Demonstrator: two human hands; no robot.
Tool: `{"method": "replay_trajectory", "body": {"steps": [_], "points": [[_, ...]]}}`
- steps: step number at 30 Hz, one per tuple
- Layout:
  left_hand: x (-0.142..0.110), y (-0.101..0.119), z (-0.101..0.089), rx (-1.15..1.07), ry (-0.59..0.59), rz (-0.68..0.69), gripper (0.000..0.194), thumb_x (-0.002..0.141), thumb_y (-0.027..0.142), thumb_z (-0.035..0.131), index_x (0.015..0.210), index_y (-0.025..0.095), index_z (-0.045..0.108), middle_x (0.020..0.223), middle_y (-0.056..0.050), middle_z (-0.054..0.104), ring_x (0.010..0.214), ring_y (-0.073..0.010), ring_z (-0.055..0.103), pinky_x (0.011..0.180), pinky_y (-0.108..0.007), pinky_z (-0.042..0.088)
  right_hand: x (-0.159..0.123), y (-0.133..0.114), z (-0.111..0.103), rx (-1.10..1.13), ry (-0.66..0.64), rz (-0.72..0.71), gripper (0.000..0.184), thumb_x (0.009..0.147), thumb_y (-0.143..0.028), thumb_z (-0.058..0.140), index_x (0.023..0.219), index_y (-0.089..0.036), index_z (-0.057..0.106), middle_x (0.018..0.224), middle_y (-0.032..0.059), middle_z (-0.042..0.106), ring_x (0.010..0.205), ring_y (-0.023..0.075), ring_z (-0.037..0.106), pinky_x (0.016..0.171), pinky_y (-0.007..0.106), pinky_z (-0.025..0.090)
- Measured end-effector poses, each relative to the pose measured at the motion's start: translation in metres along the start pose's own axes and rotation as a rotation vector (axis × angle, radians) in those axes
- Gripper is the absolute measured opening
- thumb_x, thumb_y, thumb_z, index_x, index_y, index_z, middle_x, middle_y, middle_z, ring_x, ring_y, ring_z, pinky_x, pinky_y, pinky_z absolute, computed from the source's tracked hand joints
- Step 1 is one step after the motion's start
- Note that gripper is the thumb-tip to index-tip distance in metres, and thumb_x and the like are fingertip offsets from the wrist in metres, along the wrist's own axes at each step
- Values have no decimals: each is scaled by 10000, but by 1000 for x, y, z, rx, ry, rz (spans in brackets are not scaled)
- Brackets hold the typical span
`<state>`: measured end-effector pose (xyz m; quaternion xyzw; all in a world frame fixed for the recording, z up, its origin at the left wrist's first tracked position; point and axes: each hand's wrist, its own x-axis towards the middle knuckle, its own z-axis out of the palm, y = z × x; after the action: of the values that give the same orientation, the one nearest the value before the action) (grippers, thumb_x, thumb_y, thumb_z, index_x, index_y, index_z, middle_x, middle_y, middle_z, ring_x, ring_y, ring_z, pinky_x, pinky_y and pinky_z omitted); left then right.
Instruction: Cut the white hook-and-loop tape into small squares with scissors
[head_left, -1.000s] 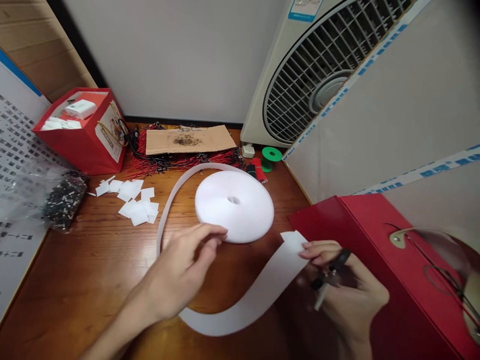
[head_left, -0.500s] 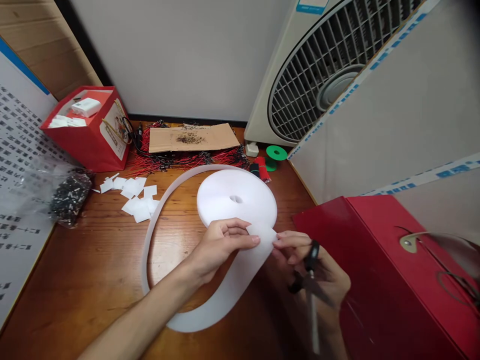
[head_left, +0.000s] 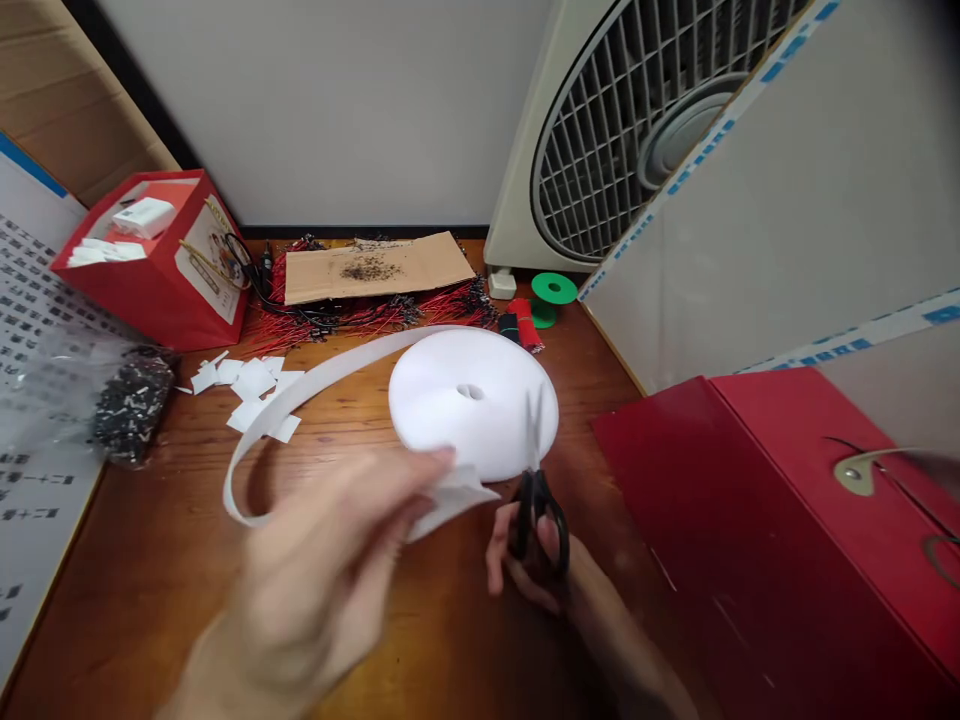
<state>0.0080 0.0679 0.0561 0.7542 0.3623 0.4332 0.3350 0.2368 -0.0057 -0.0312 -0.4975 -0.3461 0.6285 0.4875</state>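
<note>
My left hand (head_left: 330,560), blurred by motion, pinches the end of a white strip (head_left: 457,492) between thumb and fingers. The strip loops out to the left and back to a wide white roll (head_left: 431,400) lying flat on the table. In my right hand (head_left: 529,570) are scissors with black handles (head_left: 538,515). Their blades point up and away, slightly apart, in front of the roll's right side. The blades and the strip end do not touch. Several cut white pieces (head_left: 255,380) lie in a loose pile left of the roll.
A red paper bag (head_left: 161,290) and a plastic bag of small black parts (head_left: 131,405) stand at the left. Behind the roll, cardboard (head_left: 405,268) rests on red and black wires. Green spools (head_left: 553,288), a fan unit (head_left: 517,190) and a red box (head_left: 675,500) border the right.
My left hand has moved left and nearer the camera with the strip end. My right hand has let go of the strip and swung the scissors from pointing down to pointing up.
</note>
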Motion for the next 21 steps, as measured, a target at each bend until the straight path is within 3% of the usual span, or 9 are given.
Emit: {"method": "replay_trajectory", "body": {"steps": [1, 3, 8, 11, 14, 17, 21], "points": [[-3, -4, 11, 36, -76, 57, 530, 933, 15, 671, 1365, 320, 702, 1056, -16, 798, 909, -158, 750, 807, -249, 613, -3, 1, 0, -6, -13, 62, 512, 1036, -673, 525, 911, -193, 652, 629, 7, 643, 494, 119, 303, 516, 288, 218], [-7, -15, 30, 46, -76, 5, 442, 957, 27, 645, 1326, 258, 722, 963, -18, 790, 780, -128, 716, 703, -213, 588, -9, 4, -1, -7, -59, 149, 519, 1026, -677, 552, 895, -189, 669, 587, 10, 628, 543, 145, 356, 534, 289, 227], [-12, -35, 52, -12, -43, -184, 268, 945, 156, 724, 1199, 184, 802, 825, -23, 758, 708, -136, 666, 642, -219, 562, -23, 9, -8, 105, -265, 213, 538, 1031, -661, 561, 1203, -178, 727, 752, 51, 753, 475, 98, 246, 474, 264, 156], [-12, -36, 53, -65, -60, -221, 231, 943, 169, 722, 1149, 186, 826, 824, -28, 760, 715, -132, 667, 635, -211, 551, -31, 4, -9, 61, -158, 199, 483, 982, -626, 677, 1201, -204, 763, 829, 63, 778, 537, 113, 396, 512, 249, 279], [-9, -32, 52, -81, -80, -260, 207, 931, 180, 744, 1112, 208, 839, 825, -18, 768, 707, -125, 662, 649, -209, 545, -33, -3, -9, -68, 45, 134, 350, 933, -556, 781, 1028, -219, 788, 782, 41, 752, 748, 189, 603, 693, 282, 432], [-6, -25, 52, -95, -110, -293, 204, 931, 194, 748, 1110, 223, 841, 837, -14, 779, 712, -128, 672, 639, -212, 543, -27, -4, -9, -79, 78, 14, 396, 895, -603, 801, 938, -214, 742, 688, 14, 688, 676, 191, 603, 655, 288, 433], [-3, -19, 51, -95, -135, -280, 219, 958, 173, 709, 1132, 217, 834, 916, -32, 825, 780, -149, 732, 699, -232, 579, -15, 2, -6, -12, 32, -80, 638, 821, -836, 692, 896, -203, 709, 617, 7, 625, 564, 177, 518, 542, 287, 367]]}}
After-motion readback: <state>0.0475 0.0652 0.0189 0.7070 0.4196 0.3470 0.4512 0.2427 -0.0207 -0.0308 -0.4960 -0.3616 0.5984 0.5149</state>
